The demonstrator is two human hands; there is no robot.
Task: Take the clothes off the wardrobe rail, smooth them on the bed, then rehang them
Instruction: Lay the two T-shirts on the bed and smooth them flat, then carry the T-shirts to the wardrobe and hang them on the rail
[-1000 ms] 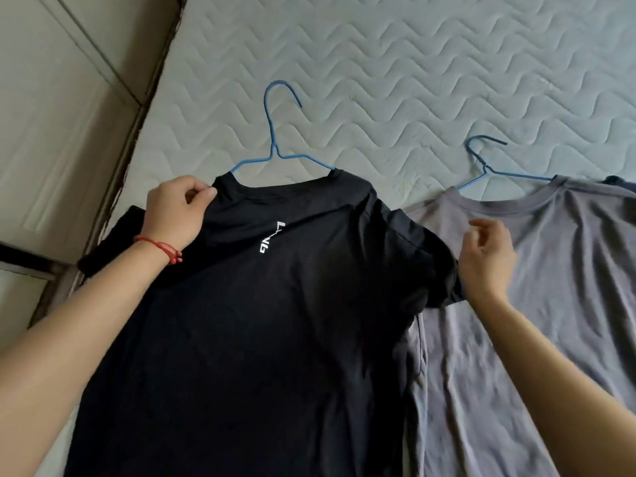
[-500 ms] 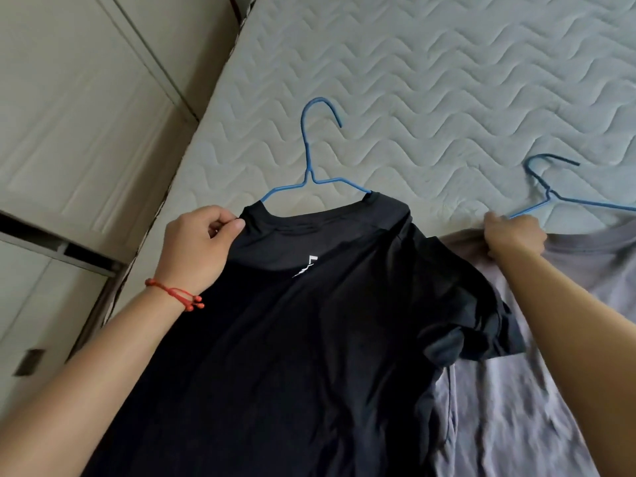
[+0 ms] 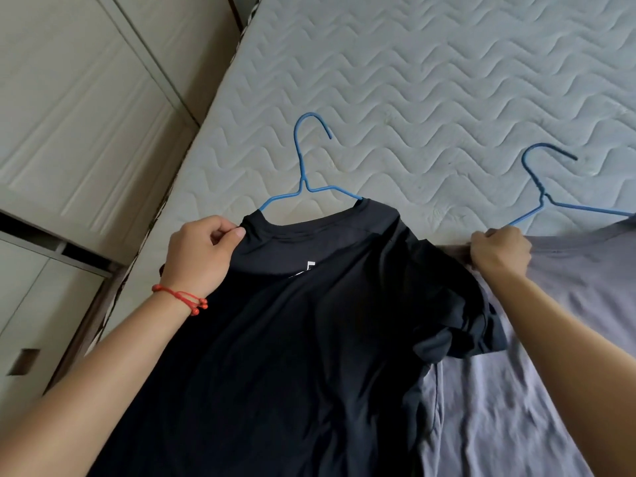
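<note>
Both hands have gone further up the bed since a second ago, and the right hand point(image 3: 499, 250), which was hanging free over the grey shirt, now has hold of it.

The black shirt point(image 3: 292, 339) lies flat on the bed point(image 3: 430, 80). Its long way runs from the person up toward the far end of the bed, with the neck at the far end. A blue hanger point(image 3: 304, 173) sits inside the neck, and its hook points away from the person, curling to the right. The right sleeve of the black shirt is bunched up and lies on top of the grey shirt.

The left hand point(image 3: 199, 258) is at the left side of the black shirt's neck. Its thumb and fingers pinch the cloth at the collar (a red string bracelet point(image 3: 182, 299) is on that wrist). Most of the shirt lies to the right of this hand and back toward the person.

The grey shirt point(image 3: 550, 373) lies beside the black one, on its right, pointing the same way. It has a second blue hanger point(image 3: 547, 187) in its neck, hook pointing away and to the right. The right hand is curled tight on the grey shirt's left shoulder, just where the hanger arm goes in under the cloth. The black shirt lies between the two hands.

Pale wardrobe doors point(image 3: 86, 115) stand along the left side of the bed.
</note>
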